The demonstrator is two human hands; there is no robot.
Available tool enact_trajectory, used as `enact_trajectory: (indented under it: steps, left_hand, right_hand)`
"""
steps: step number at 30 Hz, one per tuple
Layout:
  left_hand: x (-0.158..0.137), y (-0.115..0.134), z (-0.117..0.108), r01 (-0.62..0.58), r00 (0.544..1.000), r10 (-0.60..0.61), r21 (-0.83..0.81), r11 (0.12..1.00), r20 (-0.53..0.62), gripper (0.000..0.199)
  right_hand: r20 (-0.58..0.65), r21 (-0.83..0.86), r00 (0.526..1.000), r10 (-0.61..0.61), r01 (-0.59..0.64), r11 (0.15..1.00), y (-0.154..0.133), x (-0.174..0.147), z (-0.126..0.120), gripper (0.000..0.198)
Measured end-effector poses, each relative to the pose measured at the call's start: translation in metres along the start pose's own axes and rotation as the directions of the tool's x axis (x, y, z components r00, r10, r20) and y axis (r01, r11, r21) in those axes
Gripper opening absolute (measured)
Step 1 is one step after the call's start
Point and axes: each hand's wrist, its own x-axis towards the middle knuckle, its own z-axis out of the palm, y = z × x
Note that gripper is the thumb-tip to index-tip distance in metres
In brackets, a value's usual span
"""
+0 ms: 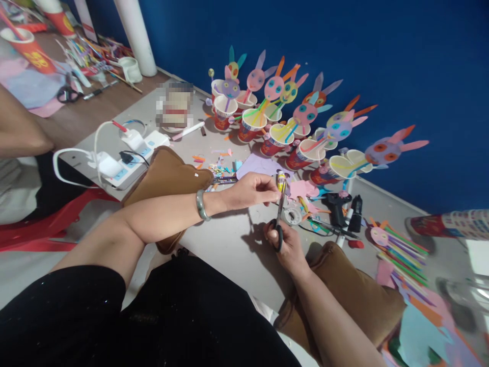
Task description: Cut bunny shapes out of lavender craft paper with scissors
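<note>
My right hand [289, 247] grips a pair of black-handled scissors [280, 224], blades pointing up and away from me. Beside the blades, my left hand [254, 191] is closed in a pinch; whatever lies between its fingertips is too small to make out. A jade-like bangle [202, 205] circles my left wrist. Just past the fingertips is a yellow glue stick [281, 181], with pink paper scraps [303, 188] and a roll of clear tape [293, 215] close by. Lilac paper [255, 166] lies beyond my left hand.
Paper cups with rabbit-faced figures [274, 88] line the blue wall. A black glue gun [338, 209] and coloured strips [408, 255] lie to the right. Brown cushions [164, 176] overhang the table's near edge. A power strip [147, 150] with plugs sits left, near another person's arm [23, 125].
</note>
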Motion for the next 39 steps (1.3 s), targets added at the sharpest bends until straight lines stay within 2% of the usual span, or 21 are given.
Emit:
enact_trajectory:
  steps: [20,39]
  left_hand:
    - [0.0011,-0.0023,0.0001,-0.018,1.000,0.018,-0.006,1.000,0.003,0.013]
    - [0.0014,-0.0016,-0.0001,0.021,1.000,-0.021,-0.009,1.000,0.017,0.012]
  right_hand:
    - [-0.011,-0.013,1.000,0.003,-0.004,1.000,-0.0004,0.0000,0.0009,0.063]
    - [0.005,-0.001,1.000,-0.010,0.010,1.000,0.0003,0.0004,0.0005,0.062]
